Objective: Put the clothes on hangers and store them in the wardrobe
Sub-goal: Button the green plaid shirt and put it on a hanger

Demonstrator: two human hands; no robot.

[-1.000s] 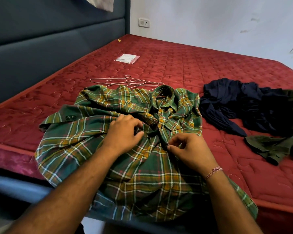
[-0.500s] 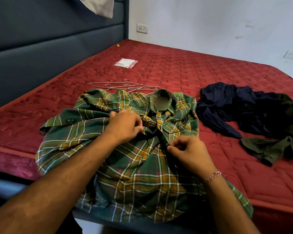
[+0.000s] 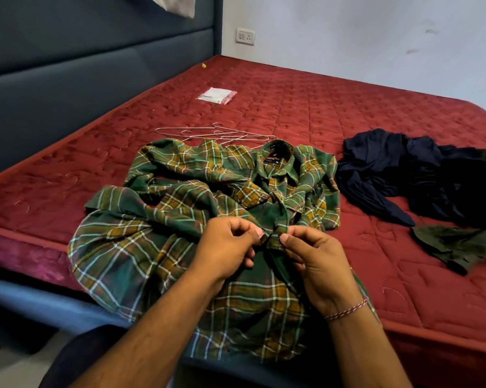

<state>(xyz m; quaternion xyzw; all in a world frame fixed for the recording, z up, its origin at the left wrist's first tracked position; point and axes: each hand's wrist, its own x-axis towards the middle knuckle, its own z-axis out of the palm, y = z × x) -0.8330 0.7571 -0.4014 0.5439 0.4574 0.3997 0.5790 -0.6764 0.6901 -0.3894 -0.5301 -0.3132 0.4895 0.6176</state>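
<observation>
The red mattress (image 3: pixel 320 113) lies beneath both hands. The green plaid shirt (image 3: pixel 157 247) is spread on it under them, collar beyond the fingertips. Dark clothes (image 3: pixel 432 180) are heaped beyond the right hand (image 3: pixel 317 267). Wire hangers (image 3: pixel 216 134) lie beyond the shirt's collar. The left hand (image 3: pixel 225 250) and right hand each pinch the shirt's front edge, fingers curled.

Size letter "M" on the plaid shirt's (image 3: pixel 180 219) collar label (image 3: pixel 272 161); brand lettering illegible.
</observation>
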